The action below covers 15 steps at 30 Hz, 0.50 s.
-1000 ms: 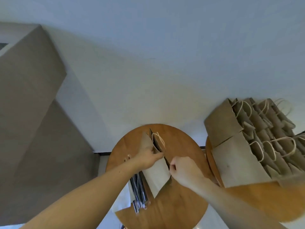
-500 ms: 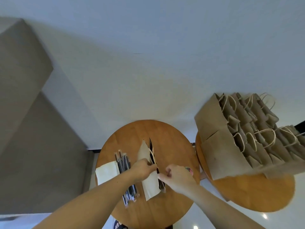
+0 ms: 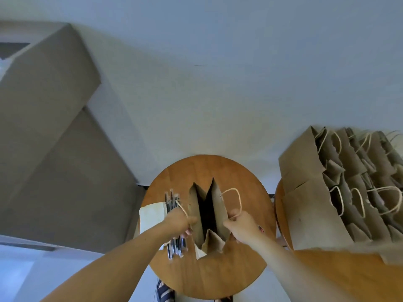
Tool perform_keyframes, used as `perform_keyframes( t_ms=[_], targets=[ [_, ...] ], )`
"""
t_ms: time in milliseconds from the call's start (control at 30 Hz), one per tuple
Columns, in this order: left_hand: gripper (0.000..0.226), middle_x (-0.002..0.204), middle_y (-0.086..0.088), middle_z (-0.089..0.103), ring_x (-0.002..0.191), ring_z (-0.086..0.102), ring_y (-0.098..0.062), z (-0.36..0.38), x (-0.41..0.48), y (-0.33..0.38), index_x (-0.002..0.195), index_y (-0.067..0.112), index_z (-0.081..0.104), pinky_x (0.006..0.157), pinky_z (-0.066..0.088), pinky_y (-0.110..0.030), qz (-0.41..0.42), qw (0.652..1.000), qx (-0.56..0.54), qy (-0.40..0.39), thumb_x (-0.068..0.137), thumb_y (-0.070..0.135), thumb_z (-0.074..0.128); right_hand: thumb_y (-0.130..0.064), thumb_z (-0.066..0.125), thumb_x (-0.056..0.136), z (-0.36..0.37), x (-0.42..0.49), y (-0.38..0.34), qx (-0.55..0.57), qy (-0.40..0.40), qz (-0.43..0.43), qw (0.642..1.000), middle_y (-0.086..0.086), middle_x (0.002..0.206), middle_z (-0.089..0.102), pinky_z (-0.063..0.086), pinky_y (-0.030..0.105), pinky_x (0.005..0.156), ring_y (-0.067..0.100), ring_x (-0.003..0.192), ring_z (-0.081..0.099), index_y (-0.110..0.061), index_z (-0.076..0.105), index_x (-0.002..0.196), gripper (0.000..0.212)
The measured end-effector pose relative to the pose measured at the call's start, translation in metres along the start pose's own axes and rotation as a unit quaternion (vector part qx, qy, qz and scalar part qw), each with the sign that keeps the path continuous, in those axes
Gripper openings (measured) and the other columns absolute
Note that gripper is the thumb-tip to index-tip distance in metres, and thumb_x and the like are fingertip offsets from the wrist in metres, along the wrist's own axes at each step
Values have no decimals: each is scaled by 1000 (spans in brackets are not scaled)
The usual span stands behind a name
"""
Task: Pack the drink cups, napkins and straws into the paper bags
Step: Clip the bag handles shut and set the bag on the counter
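- On the round wooden table (image 3: 207,277) one brown paper bag (image 3: 219,212) stood upright near the middle, and its mouth was pulled open so that the dark inside was seen
- The left hand (image 3: 177,221) gripped the left wall of the bag at the top edge, with the fingers curled round the paper, and the left rope handle (image 3: 182,207) ran over this hand
- The right hand (image 3: 242,225) held the right wall of the bag in the same way, with the fingers closed on the paper; the right rope handle (image 3: 234,197) rose in a loop just above it
- A bundle of straws (image 3: 171,198) in dark wrappers lay just left of the bag, partly hidden under the left hand
- The white napkins (image 3: 151,216) lay flat beside the straws, at the left rim of the table
- Many other paper bags (image 3: 309,203) stood close together on a second wooden table (image 3: 327,277) at the right, well apart from both hands
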<state>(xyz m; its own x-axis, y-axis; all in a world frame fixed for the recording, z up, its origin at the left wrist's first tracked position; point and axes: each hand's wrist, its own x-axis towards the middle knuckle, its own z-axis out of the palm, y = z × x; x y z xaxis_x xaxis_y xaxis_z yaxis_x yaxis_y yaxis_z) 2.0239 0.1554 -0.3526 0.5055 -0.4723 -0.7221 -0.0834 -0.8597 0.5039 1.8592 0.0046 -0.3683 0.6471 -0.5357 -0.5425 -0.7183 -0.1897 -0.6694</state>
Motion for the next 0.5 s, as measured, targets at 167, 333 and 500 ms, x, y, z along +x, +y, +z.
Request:
perform_keyframes(
  t_ms=[167, 333, 500],
  targets=[
    [34, 67, -3, 70, 61, 69, -16, -13, 0, 8, 76, 12, 69, 63, 58, -28, 16, 991, 100, 84, 91, 35, 48, -32, 64, 90, -20, -9, 1, -179, 87, -45, 979, -13, 71, 59, 43, 15, 53, 6, 63, 60, -33, 52, 81, 15],
    [31, 65, -2, 64, 56, 64, -15, -24, -1, 1, 88, 14, 67, 48, 43, -22, 7, 975, 176, 131, 89, 30, 40, -33, 64, 89, -36, -21, 14, -199, 130, -25, 971, -12, 67, 58, 39, 14, 48, 7, 58, 60, -33, 48, 76, 21],
    [37, 66, 2, 66, 58, 66, -12, 10, 2, 11, 72, 20, 66, 48, 47, -20, 12, 982, 148, 116, 90, 46, 48, -34, 63, 90, -20, -23, 4, -202, 118, -31, 972, -12, 72, 61, 52, 18, 58, 7, 63, 62, -33, 51, 82, 14]
  ],
)
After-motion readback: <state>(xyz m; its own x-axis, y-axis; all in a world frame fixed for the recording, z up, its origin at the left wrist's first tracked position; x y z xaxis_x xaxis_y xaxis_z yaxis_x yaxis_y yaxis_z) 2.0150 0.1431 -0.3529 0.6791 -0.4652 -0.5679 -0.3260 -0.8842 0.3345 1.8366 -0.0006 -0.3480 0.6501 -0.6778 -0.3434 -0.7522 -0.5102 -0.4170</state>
